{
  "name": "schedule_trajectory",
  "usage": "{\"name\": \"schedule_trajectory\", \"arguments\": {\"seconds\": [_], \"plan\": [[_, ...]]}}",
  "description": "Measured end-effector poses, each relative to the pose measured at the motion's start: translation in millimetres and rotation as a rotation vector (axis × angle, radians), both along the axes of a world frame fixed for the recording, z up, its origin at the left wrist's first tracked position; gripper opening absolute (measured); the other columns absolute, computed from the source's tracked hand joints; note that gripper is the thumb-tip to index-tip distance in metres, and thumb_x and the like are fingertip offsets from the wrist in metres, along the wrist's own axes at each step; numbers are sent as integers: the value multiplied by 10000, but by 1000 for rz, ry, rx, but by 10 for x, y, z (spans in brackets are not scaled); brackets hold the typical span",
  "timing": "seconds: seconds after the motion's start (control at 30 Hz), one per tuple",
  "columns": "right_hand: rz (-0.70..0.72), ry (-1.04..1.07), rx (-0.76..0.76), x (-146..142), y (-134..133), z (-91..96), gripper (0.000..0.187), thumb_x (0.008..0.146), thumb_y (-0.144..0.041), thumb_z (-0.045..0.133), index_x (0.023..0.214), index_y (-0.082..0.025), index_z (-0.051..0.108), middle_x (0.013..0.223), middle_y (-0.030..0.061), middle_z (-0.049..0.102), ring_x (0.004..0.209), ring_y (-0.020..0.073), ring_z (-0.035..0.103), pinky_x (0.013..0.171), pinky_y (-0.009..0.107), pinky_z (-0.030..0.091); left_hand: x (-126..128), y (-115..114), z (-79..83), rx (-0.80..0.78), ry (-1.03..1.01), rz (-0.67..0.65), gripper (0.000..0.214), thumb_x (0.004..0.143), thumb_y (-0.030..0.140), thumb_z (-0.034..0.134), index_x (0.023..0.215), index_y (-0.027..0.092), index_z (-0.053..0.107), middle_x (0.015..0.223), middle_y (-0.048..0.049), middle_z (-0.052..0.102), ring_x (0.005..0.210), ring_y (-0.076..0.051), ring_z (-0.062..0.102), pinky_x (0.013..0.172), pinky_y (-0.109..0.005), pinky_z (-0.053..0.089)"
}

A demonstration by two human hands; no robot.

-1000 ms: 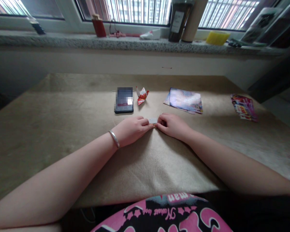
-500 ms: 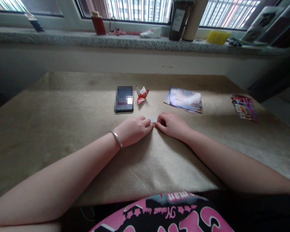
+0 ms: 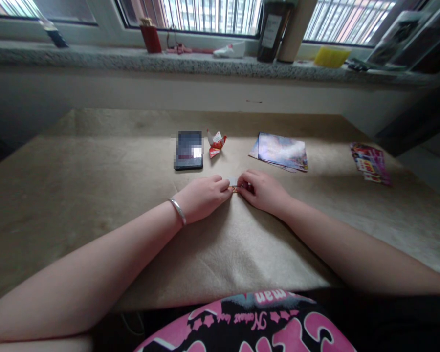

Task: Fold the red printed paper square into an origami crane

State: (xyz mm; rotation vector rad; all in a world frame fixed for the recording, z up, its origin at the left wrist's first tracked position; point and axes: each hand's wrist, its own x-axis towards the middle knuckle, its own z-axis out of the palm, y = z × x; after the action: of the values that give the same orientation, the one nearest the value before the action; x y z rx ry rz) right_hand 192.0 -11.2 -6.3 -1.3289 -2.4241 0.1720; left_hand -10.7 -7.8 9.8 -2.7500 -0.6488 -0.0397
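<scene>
A small piece of paper [image 3: 233, 182], whitish with an orange-yellow patterned near edge, lies on the table between my two hands, mostly covered by fingers. My left hand [image 3: 207, 195], with a silver bangle at the wrist, pinches its left end with thumb and fingers closed. At the right end my right hand [image 3: 261, 189] grips it between thumb and curled fingers. Just beyond my left hand stands a red and white folded paper crane [image 3: 216, 144]. Left of the crane lies a dark phone-like device [image 3: 188, 150], its screen blurred out.
Glossy picture sheets [image 3: 283, 150] lie beyond my right hand. Several pink and red printed packets or cards [image 3: 371, 164] sit near the table's right edge. The stone windowsill [image 3: 113, 61] behind holds a red bottle [image 3: 151, 36], a dark jar [image 3: 273, 32] and a yellow block [image 3: 332, 57].
My right fingertips have shifted slightly along the near edge of the paper, and a little more of its orange-yellow strip shows. My left hand stays almost in place.
</scene>
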Motion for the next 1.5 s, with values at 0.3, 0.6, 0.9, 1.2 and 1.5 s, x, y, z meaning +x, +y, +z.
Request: {"name": "schedule_trajectory", "arguments": {"seconds": [0.3, 0.6, 0.9, 1.2, 1.5], "plan": [[196, -147, 126, 100, -16, 22, 237, 877, -235, 450, 920, -229, 683, 891, 61, 657, 832, 187, 511, 749, 304, 352, -71, 68, -65, -52, -101, -23, 278, 927, 211, 402, 1125, 159, 591, 924, -68, 602, 787, -147, 533, 675, -260, 433], [203, -218, 159, 104, -33, 21, 280, 890, -225, 421, 972, -242, 688, 868, 56, 643, 774, 173, 496, 670, 295, 324, -105, 56, -53, -88, -132, -11, 305, 895, 203, 444, 1165, 184, 584, 951, -71, 608, 849, -161, 542, 748, -268, 459], [126, -237, 106, 93, -55, 69, 236, 832, -216, 481, 889, -242, 709, 872, 37, 655, 799, 173, 557, 659, 282, 354, -37, -2, -5, -110, -58, 41, 278, 892, 189, 428, 1110, 157, 597, 949, -82, 603, 843, -176, 545, 710, -277, 469], [49, -336, 91, 100, -103, 164, 230, 807, -222, 485, 849, -238, 710, 854, 41, 663, 792, 188, 595, 614, 292, 344, -54, 23, -6, -143, -96, 32, 292, 895, 176, 413, 1097, 158, 623, 998, -82, 611, 918, -180, 558, 800, -289, 487], [41, -333, 63, 154, -91, 178, 230, 795, -222, 496, 846, -251, 718, 840, 34, 664, 787, 177, 590, 626, 277, 355, -79, 51, -38, -70, -19, 1, 256, 915, 161, 415, 1057, 125, 625, 1017, -85, 627, 900, -177, 591, 781, -286, 502]]}}
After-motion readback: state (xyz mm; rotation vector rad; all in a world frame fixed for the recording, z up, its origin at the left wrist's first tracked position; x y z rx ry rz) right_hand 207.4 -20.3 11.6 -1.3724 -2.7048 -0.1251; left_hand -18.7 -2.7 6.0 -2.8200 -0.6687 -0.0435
